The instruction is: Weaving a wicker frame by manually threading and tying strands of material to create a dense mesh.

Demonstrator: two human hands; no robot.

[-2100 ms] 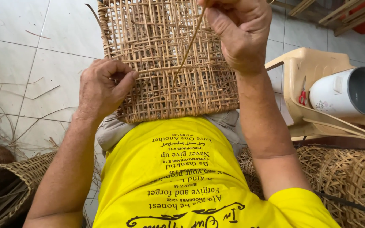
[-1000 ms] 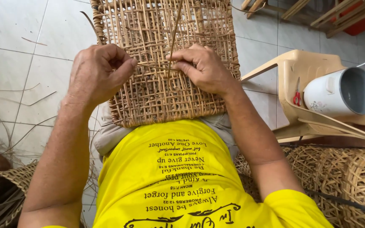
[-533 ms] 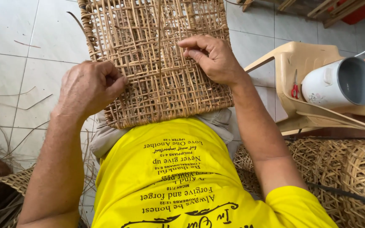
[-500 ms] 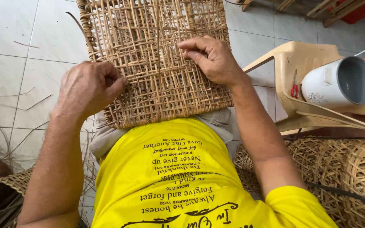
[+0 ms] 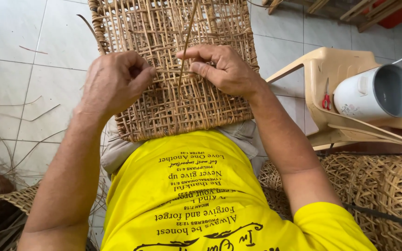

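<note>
While the woven rattan panel (image 5: pixel 173 69) is lying across the person's lap, the right hand (image 5: pixel 222 69) is pinching a thin rattan strand (image 5: pixel 188 35) rising from the weave, and the left hand (image 5: pixel 115 81) is curling closed, gripping the panel's left side.

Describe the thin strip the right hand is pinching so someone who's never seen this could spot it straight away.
Start at the big open-weave cane panel resting on the person's lap above the yellow shirt. At its middle, the right hand pinches a single loose cane strip that rises steeply toward the top edge. Unlike the woven strands lying flat in the lattice, it stands free above the panel.
</note>
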